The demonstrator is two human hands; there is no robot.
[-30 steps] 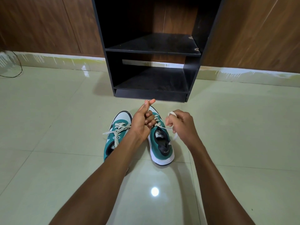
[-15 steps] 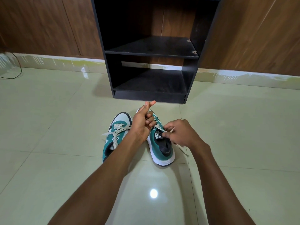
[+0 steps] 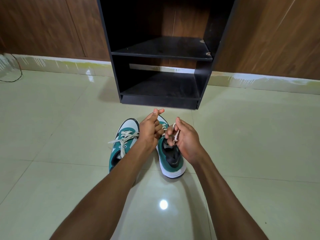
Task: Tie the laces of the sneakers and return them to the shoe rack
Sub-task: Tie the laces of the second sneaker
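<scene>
Two green-and-white sneakers lie on the tiled floor with their toes toward the rack. The left sneaker [image 3: 123, 141] has loose cream laces spread over its tongue. My left hand [image 3: 150, 129] is curled above the right sneaker [image 3: 171, 160], gripping one of its laces. My right hand [image 3: 185, 137] holds the other cream lace [image 3: 175, 134], which loops round its fingers just above the shoe's opening. The two hands are close together. The black shoe rack [image 3: 159, 99] stands right behind the sneakers with both shelves bare.
A brown wood-panel wall runs behind the rack. A thin dark cable [image 3: 17, 75] lies on the floor at the far left. Glossy pale tiles [image 3: 251, 144] spread out on both sides of the sneakers.
My right hand has lifted from low over the shoe's opening and turned, bringing the lace up in a loop toward my left hand. My left hand has stayed in place.
</scene>
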